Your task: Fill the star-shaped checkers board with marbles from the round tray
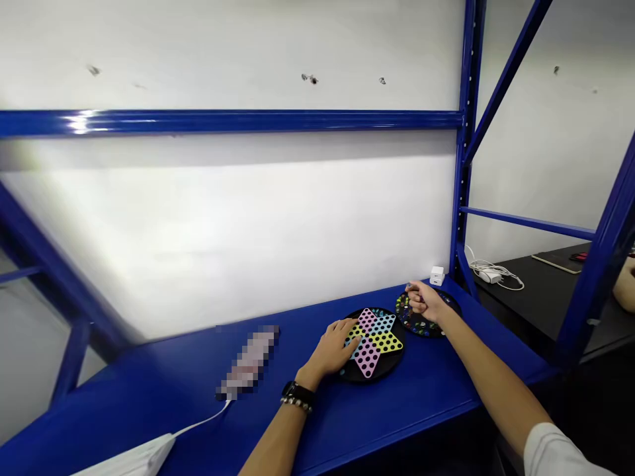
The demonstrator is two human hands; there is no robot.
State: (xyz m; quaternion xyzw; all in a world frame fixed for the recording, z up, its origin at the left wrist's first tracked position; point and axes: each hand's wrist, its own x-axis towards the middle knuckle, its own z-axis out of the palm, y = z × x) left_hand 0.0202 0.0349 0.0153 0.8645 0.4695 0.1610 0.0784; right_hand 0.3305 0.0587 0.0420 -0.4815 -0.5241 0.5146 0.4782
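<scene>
Star-shaped game board (378,340) lies on the bench (163,403), its holes apparently all bare; left hand (335,347) rests open on it, while right hand (425,301) pinches something small, perhaps a marble, above the marble tray (411,318).

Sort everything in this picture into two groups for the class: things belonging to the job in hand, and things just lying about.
Job in hand: left hand on the star-pattern Chinese checkers board; right hand at the round black tray of coloured marbles.

Lying about: white cube adapter; coiled white charger cable; blurred object.
</scene>
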